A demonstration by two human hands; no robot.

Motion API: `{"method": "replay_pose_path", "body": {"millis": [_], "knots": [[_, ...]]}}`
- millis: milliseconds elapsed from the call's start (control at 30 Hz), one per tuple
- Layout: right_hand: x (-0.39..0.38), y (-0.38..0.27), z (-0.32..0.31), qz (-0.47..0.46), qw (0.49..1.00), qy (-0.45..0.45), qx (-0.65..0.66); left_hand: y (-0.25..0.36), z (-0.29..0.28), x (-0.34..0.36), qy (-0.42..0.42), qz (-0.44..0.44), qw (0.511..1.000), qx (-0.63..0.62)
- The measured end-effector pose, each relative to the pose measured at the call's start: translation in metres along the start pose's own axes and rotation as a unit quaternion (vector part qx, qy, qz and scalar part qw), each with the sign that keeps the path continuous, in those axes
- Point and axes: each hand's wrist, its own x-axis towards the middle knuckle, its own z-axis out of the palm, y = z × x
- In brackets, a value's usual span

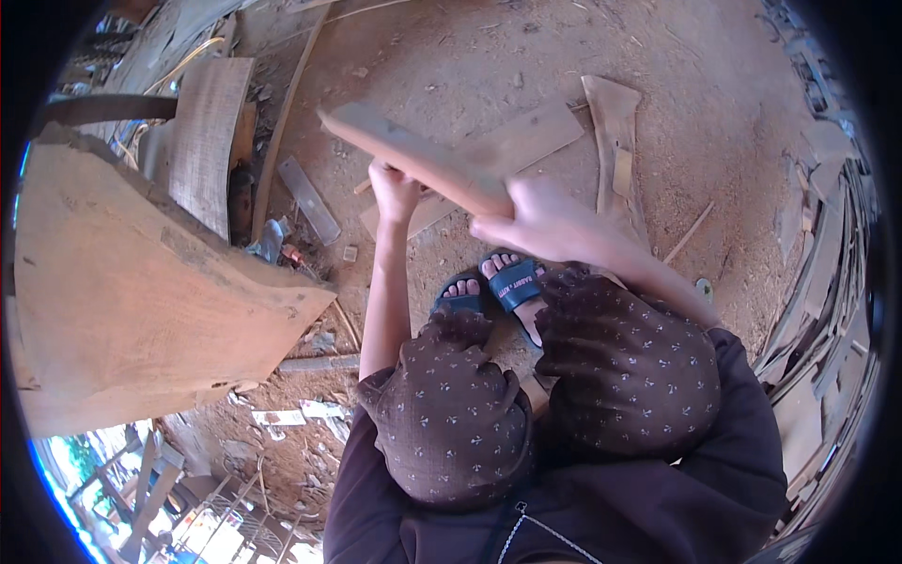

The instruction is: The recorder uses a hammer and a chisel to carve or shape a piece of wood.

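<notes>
A piece of wood (418, 155), pale brown and plank-like, is raised in front of me. It slants from the upper left down to the right. My left hand (395, 191) is closed on its lower side near the middle; the board hides part of those fingers. At the board's near right end, my right hand (531, 221) is wrapped round it, slightly blurred. Beneath it on the ground lies a flat plank (526, 136), partly covered from view by the held wood and my left hand.
A large thick wooden slab (141, 291) stands close on my left. Behind it leans a greyish board (209, 141). A notched offcut (611, 132) lies ahead to the right. Stacked thin boards (827, 310) line the right side. My sandalled feet (507, 277) rest on dusty ground with scraps.
</notes>
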Motion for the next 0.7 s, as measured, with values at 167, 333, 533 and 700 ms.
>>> {"method": "replay_pose_path", "body": {"millis": [167,333,533,700], "knots": [[-0.008,-0.011,-0.008,-0.055,0.990,0.062,0.118,-0.017,-0.014,0.002,0.002,0.034,0.999,0.023],[0.006,0.004,0.004,-0.021,0.998,0.052,0.010,-0.017,-0.003,-0.004,0.019,-0.042,0.999,-0.030],[-0.010,0.001,-0.007,-0.138,0.959,0.132,0.209,-0.018,-0.009,0.004,0.007,-0.032,0.999,-0.007],[0.010,0.013,0.015,0.015,0.996,-0.017,-0.081,-0.023,0.001,0.003,0.059,0.141,0.985,0.078]]}}
